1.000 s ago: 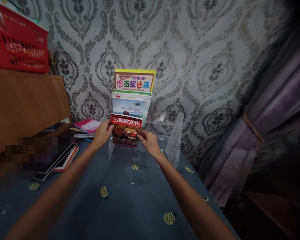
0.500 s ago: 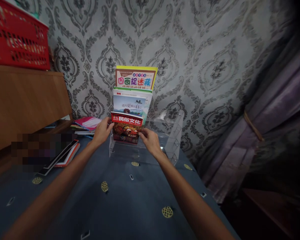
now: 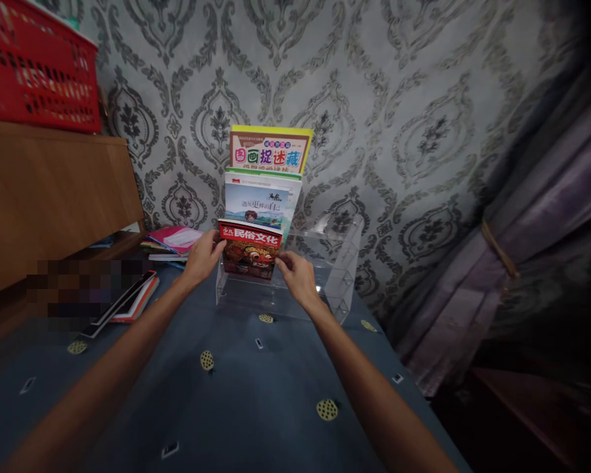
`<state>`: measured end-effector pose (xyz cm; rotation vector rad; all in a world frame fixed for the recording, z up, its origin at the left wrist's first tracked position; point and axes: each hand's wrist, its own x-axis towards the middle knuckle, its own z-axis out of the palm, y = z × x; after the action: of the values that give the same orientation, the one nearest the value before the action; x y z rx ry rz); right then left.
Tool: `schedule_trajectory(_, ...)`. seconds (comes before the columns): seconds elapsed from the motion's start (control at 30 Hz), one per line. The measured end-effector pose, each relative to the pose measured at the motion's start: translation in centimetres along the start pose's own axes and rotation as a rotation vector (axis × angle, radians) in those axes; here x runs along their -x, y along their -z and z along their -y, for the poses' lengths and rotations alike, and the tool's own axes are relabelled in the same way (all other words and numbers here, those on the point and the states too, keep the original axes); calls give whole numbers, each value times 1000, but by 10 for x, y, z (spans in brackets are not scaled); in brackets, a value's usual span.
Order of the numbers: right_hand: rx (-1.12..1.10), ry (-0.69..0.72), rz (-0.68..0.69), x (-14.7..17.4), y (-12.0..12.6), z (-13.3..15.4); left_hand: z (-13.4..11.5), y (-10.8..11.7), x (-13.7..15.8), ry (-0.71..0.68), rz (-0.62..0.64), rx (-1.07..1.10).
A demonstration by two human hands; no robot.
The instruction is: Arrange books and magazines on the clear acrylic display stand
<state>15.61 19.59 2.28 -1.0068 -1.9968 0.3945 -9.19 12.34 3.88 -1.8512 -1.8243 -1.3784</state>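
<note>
A clear tiered book rack (image 3: 342, 269) stands against the wall on the blue cloth. At its front left tier is a red-topped book (image 3: 250, 253) with a dark, colourful mask picture. My left hand (image 3: 203, 257) grips this book's left edge near the top. On the lower right edge, my right hand (image 3: 296, 274) pinches it between thumb and fingers. Behind rises a pale blue book (image 3: 256, 205), and at the back a taller yellow-edged book (image 3: 270, 151). The lower parts of these two are hidden by the books in front.
Left of the rack, a pile of books and papers (image 3: 172, 240) lies by a wooden cabinet (image 3: 59, 197). A red basket (image 3: 39, 72) sits on top of it. More books (image 3: 135, 301) rest on the cloth at left. A tied curtain (image 3: 473, 302) hangs at right.
The camera view has shifted slightly. Both hands keep their hold on the red-topped book, which stays almost in the same place in the rack.
</note>
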Motion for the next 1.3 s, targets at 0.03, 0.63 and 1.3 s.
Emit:
schedule_trajectory(0.03, -1, 0, 1, 0, 0, 0, 0, 0, 1, 4, 2, 6)
schedule_trajectory(0.63, -47, 26, 20, 8, 1, 2, -5, 5, 12, -29, 24, 65)
schedule_trajectory(1.3, 25, 82, -14, 26, -6, -12, 4, 6, 42, 67, 37, 113)
